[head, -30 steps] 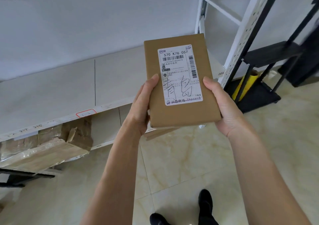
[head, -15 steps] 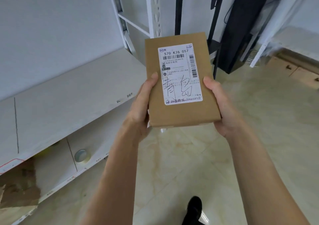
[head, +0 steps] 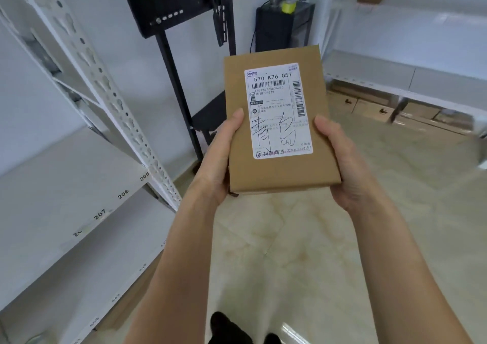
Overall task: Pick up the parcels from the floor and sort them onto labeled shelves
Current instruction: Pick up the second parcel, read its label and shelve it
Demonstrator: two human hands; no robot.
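Note:
I hold a flat brown cardboard parcel (head: pixel 284 169) at chest height in the middle of the view, its white shipping label (head: pixel 276 111) facing up with handwriting on it. My left hand (head: pixel 218 164) grips its left edge, thumb on top. My right hand (head: pixel 340 169) grips its right edge the same way. A white metal shelf (head: pixel 66 185) with number tags 205, 206 and 207 along its front edge stands at my left. Another white shelf (head: pixel 411 77) runs along the right wall.
A black wheeled stand (head: pixel 179 61) and a black cabinet (head: pixel 284 27) with a yellow-green tape roll on top stand ahead by the wall. Brown boxes (head: pixel 369 106) lie under the right shelf. One box sits on the upper right shelf. Tiled floor (head: pixel 303 251) lies below.
My view has swung to the right, from the left shelf toward the black stand and the right shelf. The parcel stays in both hands in the same grip.

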